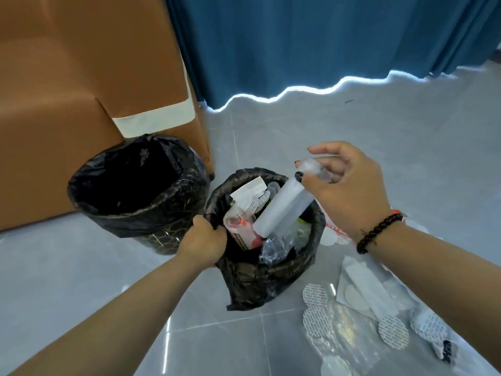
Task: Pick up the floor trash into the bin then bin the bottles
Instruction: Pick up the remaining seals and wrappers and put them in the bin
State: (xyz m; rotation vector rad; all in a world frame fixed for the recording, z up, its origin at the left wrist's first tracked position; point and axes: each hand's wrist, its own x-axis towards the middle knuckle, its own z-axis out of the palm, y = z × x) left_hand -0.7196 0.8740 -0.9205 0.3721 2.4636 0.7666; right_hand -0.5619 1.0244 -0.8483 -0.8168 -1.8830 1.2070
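Observation:
A small bin (271, 270) lined with a black bag stands on the floor, stuffed with wrappers, crumpled clear plastic and a pink-labelled bottle (240, 226). My left hand (202, 244) grips the bag's rim on the near left side. My right hand (349, 185) holds the top of a white frosted bottle (282, 210) between thumb and fingers, the other fingers spread. The bottle is tilted, its base down inside the bin. Round white patterned seals (315, 294) and clear packaging (363, 291) lie on the floor to the right.
A second, larger bin (130, 210) with a black liner stands to the left, its inside dark. Behind it is a brown sofa (67, 85). A blue curtain (311, 44) hangs along the back. The floor is grey glossy tile.

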